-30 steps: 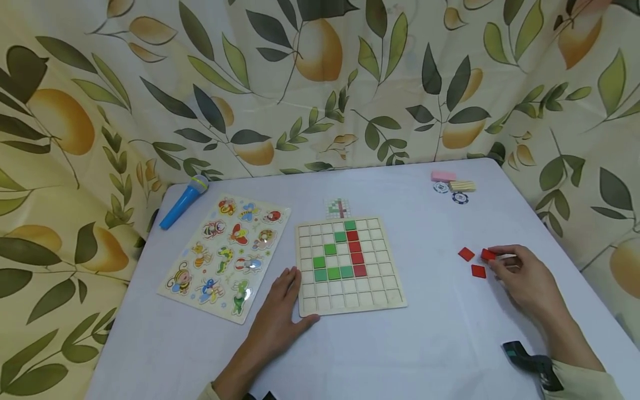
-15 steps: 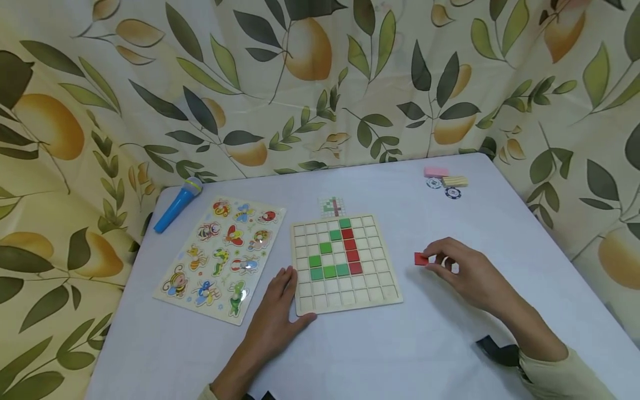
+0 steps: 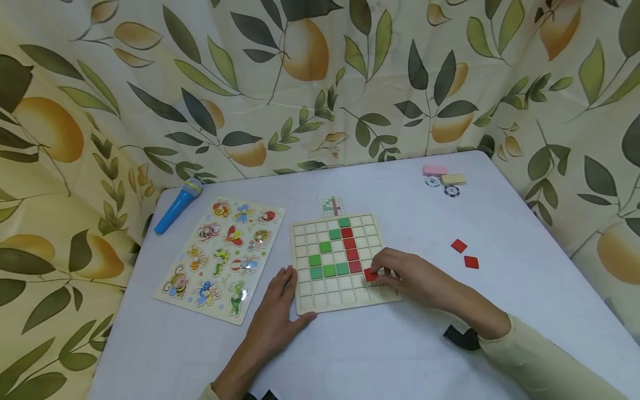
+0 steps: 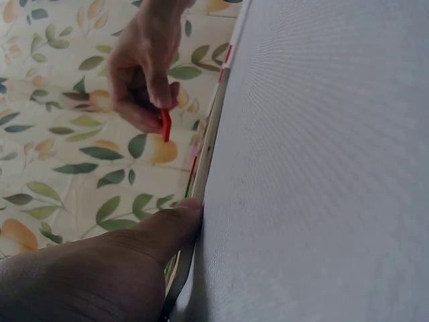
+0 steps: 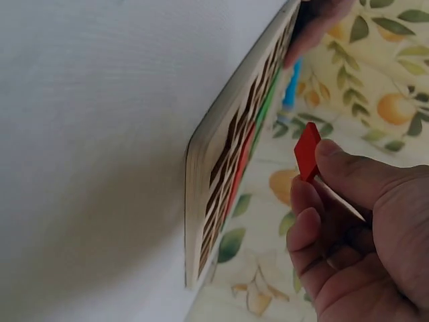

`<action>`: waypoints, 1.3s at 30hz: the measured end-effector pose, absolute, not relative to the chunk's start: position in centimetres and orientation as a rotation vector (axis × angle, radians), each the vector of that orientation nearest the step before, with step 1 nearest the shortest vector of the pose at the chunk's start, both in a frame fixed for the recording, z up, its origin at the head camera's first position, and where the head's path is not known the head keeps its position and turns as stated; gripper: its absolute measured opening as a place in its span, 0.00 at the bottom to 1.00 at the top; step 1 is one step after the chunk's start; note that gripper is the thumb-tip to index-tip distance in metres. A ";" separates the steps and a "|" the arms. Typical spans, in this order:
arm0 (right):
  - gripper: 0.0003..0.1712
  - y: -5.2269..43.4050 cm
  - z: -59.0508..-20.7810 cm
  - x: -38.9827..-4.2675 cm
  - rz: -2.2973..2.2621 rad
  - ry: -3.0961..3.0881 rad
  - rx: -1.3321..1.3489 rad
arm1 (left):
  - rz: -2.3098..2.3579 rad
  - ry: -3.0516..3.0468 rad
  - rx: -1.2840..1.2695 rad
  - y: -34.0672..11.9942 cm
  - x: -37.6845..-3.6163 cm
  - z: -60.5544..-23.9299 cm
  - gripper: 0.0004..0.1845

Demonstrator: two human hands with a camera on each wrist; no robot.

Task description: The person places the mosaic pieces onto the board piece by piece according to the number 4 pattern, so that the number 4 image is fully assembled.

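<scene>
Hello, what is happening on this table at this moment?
A person is filling a wooden grid board with colored tiles. The right hand pinches a red tile just above the board, below the red column. The left hand rests flat against the board's left edge. Two spare red tiles lie to the right.

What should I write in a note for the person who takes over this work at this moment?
Right hand pinches a red tile just over the board, beside the foot of the red column.
Left hand lies flat on the table, fingers against the board's left edge.
Done: six green and four red tiles sit in the grid.
Left: the held tile is not yet seated; two spare red tiles lie to the right. The pattern card lies behind the board.
</scene>
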State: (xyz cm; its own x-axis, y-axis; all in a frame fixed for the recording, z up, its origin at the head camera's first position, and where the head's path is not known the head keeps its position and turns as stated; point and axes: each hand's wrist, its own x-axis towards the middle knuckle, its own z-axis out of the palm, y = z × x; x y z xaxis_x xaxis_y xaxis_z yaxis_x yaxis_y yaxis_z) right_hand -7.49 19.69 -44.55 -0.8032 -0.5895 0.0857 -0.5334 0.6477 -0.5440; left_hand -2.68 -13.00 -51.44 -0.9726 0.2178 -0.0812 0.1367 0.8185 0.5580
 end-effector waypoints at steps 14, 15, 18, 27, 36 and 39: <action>0.09 17.0 -45.9 -8.7 -0.592 2.728 -1.086 | 0.864 2.862 0.305 -12.9 -2.8 -51.4 0.57; 0.09 16.9 -45.9 -8.7 -0.582 2.731 -1.096 | 0.864 2.863 0.307 -12.9 -2.8 -51.5 0.57; 0.09 16.7 -45.9 -8.8 -0.564 2.728 -1.115 | 0.859 2.865 0.310 -13.0 -2.8 -51.5 0.57; 0.10 16.7 -46.2 -9.1 -0.590 2.697 -1.116 | 0.865 2.862 0.297 -13.0 -2.8 -51.5 0.57; 0.07 16.7 -46.2 -9.1 -0.575 2.711 -1.110 | 0.868 2.858 0.297 -13.0 -2.6 -51.5 0.57; 0.09 16.4 -46.1 -9.3 -0.558 2.723 -1.107 | 0.873 2.859 0.293 -13.1 -2.6 -51.5 0.57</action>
State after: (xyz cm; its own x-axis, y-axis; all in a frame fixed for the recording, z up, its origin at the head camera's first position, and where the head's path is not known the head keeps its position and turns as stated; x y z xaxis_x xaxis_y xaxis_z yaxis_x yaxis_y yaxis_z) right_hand -9.31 16.35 -46.11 -0.7167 -0.6974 0.0011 -0.6417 0.6588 -0.3927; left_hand -2.65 -13.08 -51.51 -0.9715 0.2248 -0.0745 0.1449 0.8130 0.5639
